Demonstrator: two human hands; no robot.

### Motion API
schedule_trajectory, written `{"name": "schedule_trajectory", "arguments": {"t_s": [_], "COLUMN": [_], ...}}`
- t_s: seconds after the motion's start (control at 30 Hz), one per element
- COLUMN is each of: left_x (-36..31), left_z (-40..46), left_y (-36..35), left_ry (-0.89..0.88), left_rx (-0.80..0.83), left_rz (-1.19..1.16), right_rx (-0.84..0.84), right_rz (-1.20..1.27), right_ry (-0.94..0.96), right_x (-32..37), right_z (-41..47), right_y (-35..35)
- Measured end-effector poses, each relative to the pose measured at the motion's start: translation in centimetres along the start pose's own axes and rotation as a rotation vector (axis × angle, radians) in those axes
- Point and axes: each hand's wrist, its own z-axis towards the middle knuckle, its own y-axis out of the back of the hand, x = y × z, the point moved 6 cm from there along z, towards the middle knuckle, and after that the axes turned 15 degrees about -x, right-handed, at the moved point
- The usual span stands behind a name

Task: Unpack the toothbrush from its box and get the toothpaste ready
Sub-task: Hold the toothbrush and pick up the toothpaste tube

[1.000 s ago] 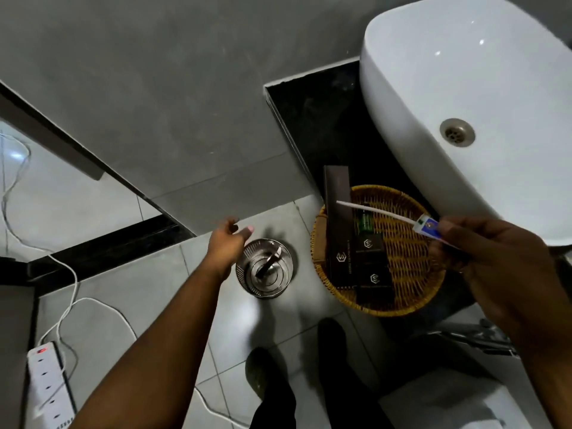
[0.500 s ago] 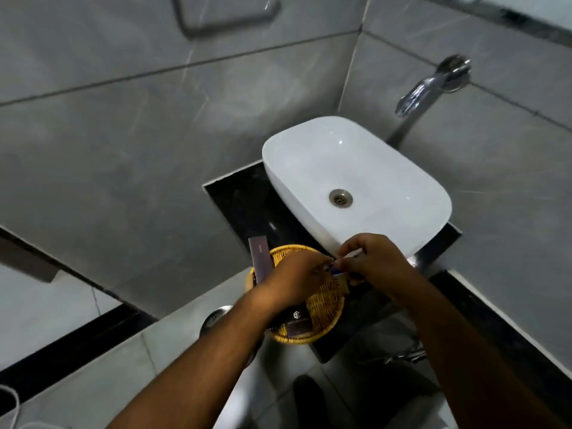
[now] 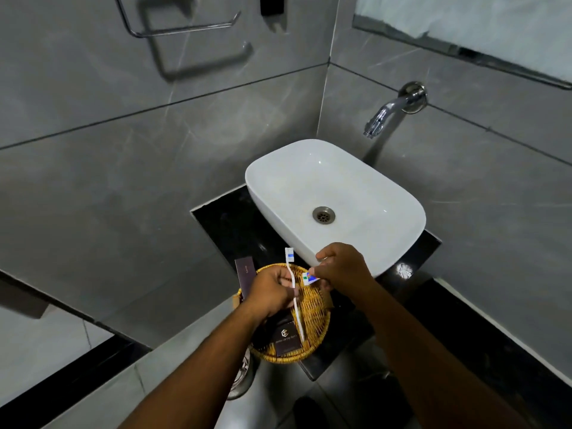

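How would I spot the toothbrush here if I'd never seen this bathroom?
Find the white basin; just in front of it sits a round wicker basket. Above the basket, the left hand holds the toothbrush: thin, white, bristles pointing up, unlike the dark boxes below.

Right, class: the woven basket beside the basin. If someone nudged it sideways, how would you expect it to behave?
The woven basket looks light, since it holds only a few small dark boxes, so it would probably slide easily on the glossy black counter. Being wide and shallow, it seems unlikely to tip. Its near rim appears to overhang the counter edge, so a push that way might drop it.
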Motion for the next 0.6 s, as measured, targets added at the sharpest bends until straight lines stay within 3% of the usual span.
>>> {"name": "schedule_trajectory", "arguments": {"t_s": [0.1,0.23,0.47,0.6], "left_x": [0.8,1.7,3.3,1.8], "left_z": [1.0,2.2,3.9,4.2], "left_y": [-0.3,-1.2,-1.9,-1.2], "left_ry": [0.054,0.072,0.071,-0.034], "left_rx": [-0.088,-0.102,-0.127,-0.144], "left_rz": [0.017,0.101,0.222,0.335], "right_rx": [-0.003,0.121,0.268,0.301], "right_rz": [-0.141,-0.333,-0.427,-0.423], "right_ry": [0.092,0.162,0.164,0.155], "right_x": [0.1,0.0,-1.4,-1.4], "right_z": [0.9,0.9,0.1,0.2], "right_y": [0.3,-0.8,-2.8,-3.2]}}
